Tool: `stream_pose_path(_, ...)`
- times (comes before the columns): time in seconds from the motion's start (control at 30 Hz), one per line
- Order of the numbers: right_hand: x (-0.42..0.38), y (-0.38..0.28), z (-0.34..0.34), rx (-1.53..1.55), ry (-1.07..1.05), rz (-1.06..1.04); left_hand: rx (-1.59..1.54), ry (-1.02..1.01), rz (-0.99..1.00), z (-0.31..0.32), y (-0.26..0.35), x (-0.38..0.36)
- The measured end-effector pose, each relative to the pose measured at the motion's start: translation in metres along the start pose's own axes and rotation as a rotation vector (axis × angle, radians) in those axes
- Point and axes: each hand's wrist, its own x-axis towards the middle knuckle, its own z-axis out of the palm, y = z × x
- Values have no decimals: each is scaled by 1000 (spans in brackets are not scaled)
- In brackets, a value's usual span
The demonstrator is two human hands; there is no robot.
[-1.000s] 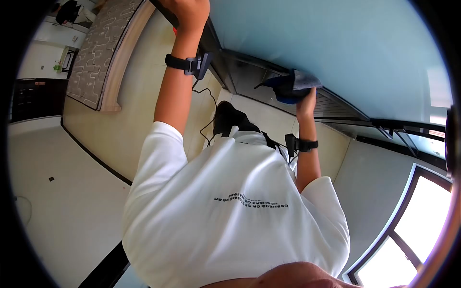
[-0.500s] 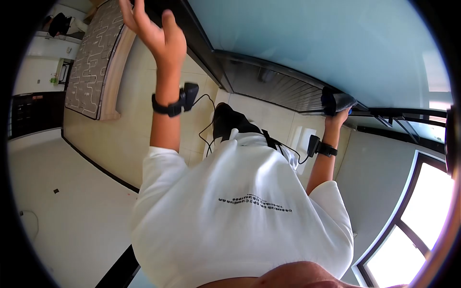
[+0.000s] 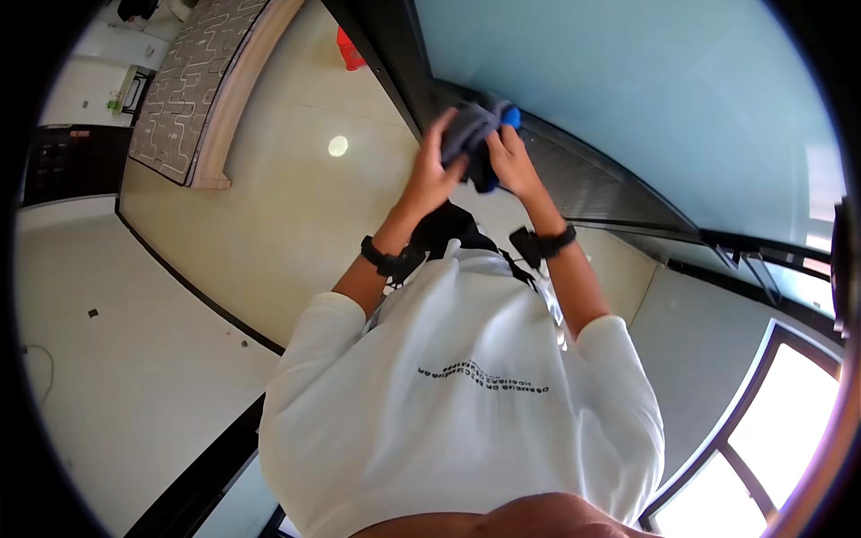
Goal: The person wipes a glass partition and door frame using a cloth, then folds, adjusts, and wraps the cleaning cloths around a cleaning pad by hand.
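A dark grey cloth with blue parts (image 3: pixel 471 134) is bunched up between my two hands, in front of the dark frame of a glass panel (image 3: pixel 610 63). My left hand (image 3: pixel 434 170) grips its left side, with the fingers curved round it. On the cloth's right side, my right hand (image 3: pixel 513 163) is closed on the fabric near the blue part. Both wrists wear black bands with small boxes. The exact folds of the cloth are blurred.
A patterned mattress on a wooden base (image 3: pixel 193 99) is at the upper left. Beyond the tiled floor (image 3: pixel 296 170) a red object (image 3: pixel 350 49) shows at the top. A window (image 3: pixel 780 412) is at the lower right.
My right hand has moved left with the cloth, away from the frame's right part. My left hand has come down and right from its raised, open pose and taken hold of the cloth.
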Motion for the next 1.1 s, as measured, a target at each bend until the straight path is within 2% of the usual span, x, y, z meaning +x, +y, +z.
stream_pose_path(0.03,8,-10,2,6,-30,-14,-1,-20,8,-6,2,7)
stream_pose_path(0.07,13,-20,2,5,-7,-12,119,90,92,-13,2,16)
stream_pose_path(0.1,16,-26,1,0,-78,95,233,205,169,-16,2,22)
stream_pose_path(0.13,16,-29,-5,-9,-153,200,216,198,173,-12,1,28)
stream_pose_path(0.2,10,-24,-15,-53,-107,176,280,221,284,-2,0,40)
stream_pose_path(0.3,-8,-13,-36,-89,-50,115,254,115,351,30,-5,46)
stream_pose_path(0.37,-24,8,-57,-47,96,169,177,49,386,61,-7,41)
stream_pose_path(0.5,-64,34,-116,87,371,126,57,-253,451,116,12,26)
stream_pose_path(0.57,-77,46,-146,101,426,106,22,-425,455,137,20,20)
stream_pose_path(0.63,-84,47,-157,117,533,82,2,-452,518,153,20,17)
stream_pose_path(0.7,-88,46,-159,-70,542,204,10,-465,509,152,17,10)
stream_pose_path(0.77,-81,28,-151,-314,520,195,64,-349,453,147,12,17)
stream_pose_path(0.8,-75,53,-146,-494,550,54,127,-173,435,141,7,17)
stream_pose_path(0.83,-71,31,-135,-521,538,59,200,49,468,136,-3,20)
stream_pose_path(0.87,-67,16,-122,-551,399,199,161,169,349,123,-19,22)
stream_pose_path(0.93,-51,7,-96,-579,264,157,173,292,-44,91,-19,31)
stream_pose_path(0.97,-37,-1,-81,-570,241,144,187,291,-216,73,-18,38)
stream_pose_path(1.03,-14,-13,-48,-559,122,103,35,343,-374,45,-47,48)
stream_pose_path(1.07,-5,-17,-30,-546,95,86,53,372,-376,37,-59,51)
stream_pose_path(1.1,1,-23,-14,-516,102,69,-8,477,-271,28,-62,53)
